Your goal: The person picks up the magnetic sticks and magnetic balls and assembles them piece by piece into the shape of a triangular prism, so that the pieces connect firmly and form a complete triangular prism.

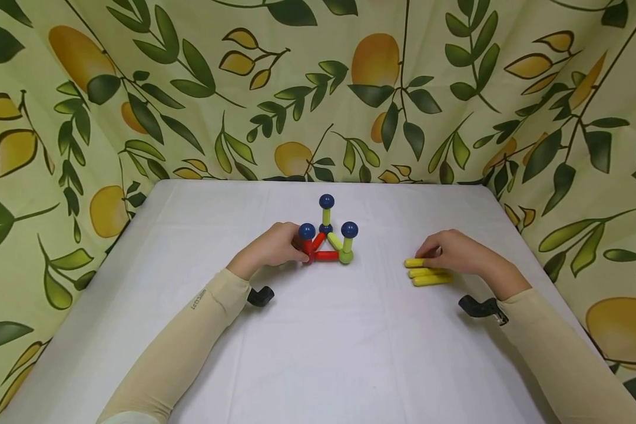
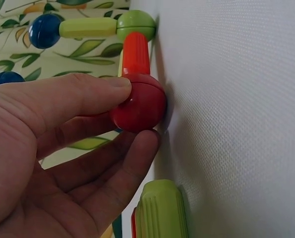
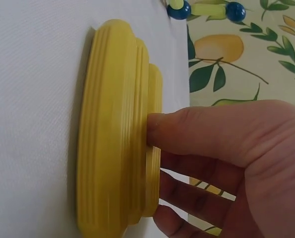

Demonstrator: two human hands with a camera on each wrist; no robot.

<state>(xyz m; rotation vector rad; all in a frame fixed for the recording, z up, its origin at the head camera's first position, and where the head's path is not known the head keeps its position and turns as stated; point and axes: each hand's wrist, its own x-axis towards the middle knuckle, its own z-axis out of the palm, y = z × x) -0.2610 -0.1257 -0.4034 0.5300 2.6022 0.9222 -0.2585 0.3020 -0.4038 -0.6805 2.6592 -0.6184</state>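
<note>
While two yellow sticks (image 1: 431, 281) lie side by side toward the white surface's (image 1: 318, 353) right edge, the farthest yellow stick (image 1: 414, 262), just beyond, is pinched by the right hand (image 1: 450, 253), thumb against fingers. Best lifted straight up, I'd say, so its neighbours don't roll. Left of that, about mid-width and nearer the far edge, stands the ball-and-stick frame (image 1: 327, 255); the left hand (image 1: 275, 244) grips its red ball (image 2: 140, 104) at the corner. That hold should be light but firm, so joints don't twist. Farther, a blue ball (image 1: 326, 201) tops the rear upright; patterned curtain (image 1: 297, 129) behind.
</note>
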